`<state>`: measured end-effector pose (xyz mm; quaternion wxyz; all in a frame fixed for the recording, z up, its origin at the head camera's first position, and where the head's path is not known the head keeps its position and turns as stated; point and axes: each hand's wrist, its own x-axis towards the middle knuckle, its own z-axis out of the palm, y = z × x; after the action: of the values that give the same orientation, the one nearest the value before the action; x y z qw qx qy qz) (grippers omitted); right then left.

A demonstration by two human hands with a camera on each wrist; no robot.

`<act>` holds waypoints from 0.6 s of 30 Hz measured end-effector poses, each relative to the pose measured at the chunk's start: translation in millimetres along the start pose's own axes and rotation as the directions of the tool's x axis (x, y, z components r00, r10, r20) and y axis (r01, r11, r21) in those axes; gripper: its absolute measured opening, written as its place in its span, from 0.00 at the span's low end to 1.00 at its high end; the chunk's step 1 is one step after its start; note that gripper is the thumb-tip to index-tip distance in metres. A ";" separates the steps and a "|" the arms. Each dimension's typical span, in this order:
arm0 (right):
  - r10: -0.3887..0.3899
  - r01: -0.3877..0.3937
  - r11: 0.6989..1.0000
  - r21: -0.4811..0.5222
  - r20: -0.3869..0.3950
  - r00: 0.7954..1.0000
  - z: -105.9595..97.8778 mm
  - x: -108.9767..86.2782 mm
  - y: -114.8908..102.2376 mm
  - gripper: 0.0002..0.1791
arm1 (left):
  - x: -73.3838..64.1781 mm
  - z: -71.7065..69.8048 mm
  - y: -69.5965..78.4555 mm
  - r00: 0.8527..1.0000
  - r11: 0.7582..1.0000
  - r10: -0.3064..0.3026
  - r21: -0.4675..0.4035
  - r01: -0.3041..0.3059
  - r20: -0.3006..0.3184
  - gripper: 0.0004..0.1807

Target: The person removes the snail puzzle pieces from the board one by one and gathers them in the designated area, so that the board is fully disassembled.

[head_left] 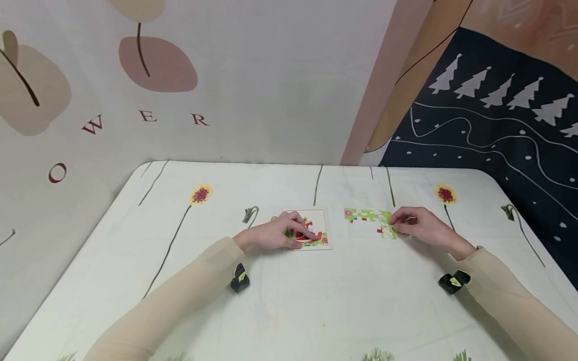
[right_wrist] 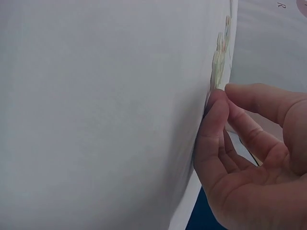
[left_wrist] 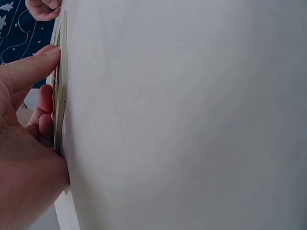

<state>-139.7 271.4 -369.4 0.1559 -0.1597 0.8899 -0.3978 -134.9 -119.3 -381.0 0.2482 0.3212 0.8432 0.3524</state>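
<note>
L hand [head_left: 281, 233], grip released, rests on puzzle board [head_left: 318, 217] on table [head_left: 298, 301]; R hand [head_left: 423, 226] is at loose pcs [head_left: 386, 219] nearby, can't tell if grip's pinching one. Wall letters [head_left: 145, 116] read "O W E R."

The white, flower-printed table [head_left: 307, 311] bears a puzzle board [head_left: 319, 217] and puzzle pieces [head_left: 369, 215].

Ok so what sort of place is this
Probably an indoor play or craft corner, though the wider room is out of view: a puzzle lies on a flower-print tablecloth, with a pale printed backdrop and a dark tree-print panel beyond.
</note>
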 end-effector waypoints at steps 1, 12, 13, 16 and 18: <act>0.004 -0.004 1.000 0.000 -0.003 1.000 -0.1 -0.5 -0.4 0.07 | 0.2 0.3 0.0 1.000 1.000 -0.001 0.001 0.001 0.000 0.18; 0.005 -0.005 1.000 0.027 -0.005 1.000 0.6 -2.3 -10.2 0.07 | -2.1 1.0 3.0 1.000 1.000 -0.008 0.011 0.008 -0.013 0.18; 0.004 -0.004 1.000 0.023 -0.005 1.000 1.0 -1.7 -11.9 0.07 | -2.4 1.0 3.6 1.000 1.000 -0.010 0.011 0.010 -0.016 0.18; -0.003 0.003 1.000 0.011 -0.015 1.000 3.4 2.0 -16.2 0.07 | -2.9 1.3 5.6 1.000 1.000 -0.009 0.011 0.009 -0.027 0.18; -0.010 0.010 1.000 0.005 -0.021 1.000 5.7 4.4 -19.5 0.08 | -3.1 1.6 6.6 0.999 1.000 -0.006 0.010 0.007 -0.040 0.18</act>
<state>-138.2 253.5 -358.9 0.1449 -0.1595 0.8896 -0.4027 -129.4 -117.3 -376.4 0.2308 0.3126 0.8509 0.3535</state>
